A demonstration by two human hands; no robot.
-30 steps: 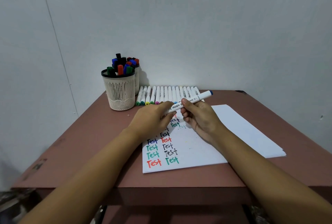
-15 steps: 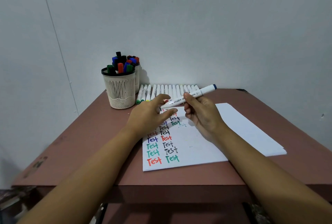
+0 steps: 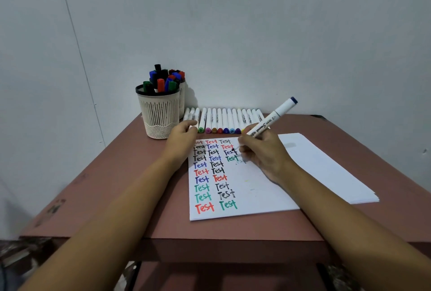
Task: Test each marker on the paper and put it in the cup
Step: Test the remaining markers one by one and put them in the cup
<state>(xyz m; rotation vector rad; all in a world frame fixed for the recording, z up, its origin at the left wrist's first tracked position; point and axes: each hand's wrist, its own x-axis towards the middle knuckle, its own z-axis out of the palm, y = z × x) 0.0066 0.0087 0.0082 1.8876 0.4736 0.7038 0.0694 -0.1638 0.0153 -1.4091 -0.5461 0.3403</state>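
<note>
1. The right hand [image 3: 261, 153] has its fingers clamped on a white marker [image 3: 270, 120], whose tip points down at the paper [image 3: 256, 192] beside the "Test" words.
2. The left hand [image 3: 183, 139] lies at the paper's far left corner, near the row of markers [image 3: 224, 119]. Its fingers are curled, and I cannot tell whether they hold anything.
3. The cup [image 3: 159, 113] stands far left on the counter [image 3: 116, 185].

left hand [image 3: 184, 142] palm down, forearm extended | right hand [image 3: 264, 154] pinches marker [image 3: 271, 119], fingers curled, forearm extended
</note>
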